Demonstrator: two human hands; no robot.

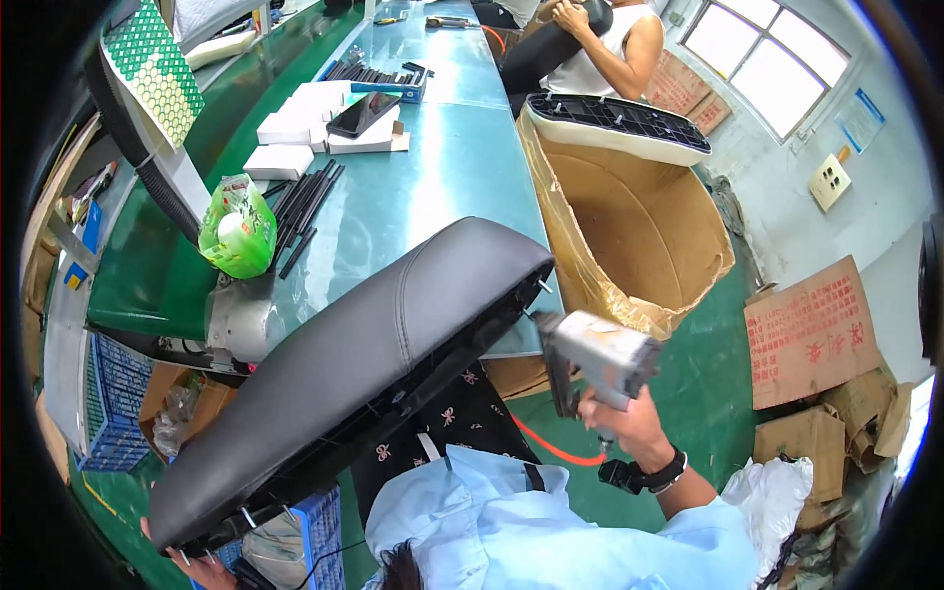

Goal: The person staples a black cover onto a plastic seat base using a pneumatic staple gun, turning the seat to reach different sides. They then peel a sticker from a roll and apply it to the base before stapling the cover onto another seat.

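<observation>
Single head view — fisheye, looks steeply down, close over black seat (344, 364) and green workbench (433, 167).

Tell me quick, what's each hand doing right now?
Left hand: grips the lower end of the black seat cushion.
Right hand: closed around the grey staple gun.

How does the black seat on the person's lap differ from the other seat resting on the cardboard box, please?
The black seat lies cover side up, showing smooth dark upholstery with a stitched seam; the seat on the box lies underside up, showing a black ribbed plastic base with a pale rim. The left hand grips the black seat's lower end and the right hand aims a grey pneumatic stapler at its edge; nothing touches the seat on the cardboard box. Both are long, tapered saddles.
</observation>
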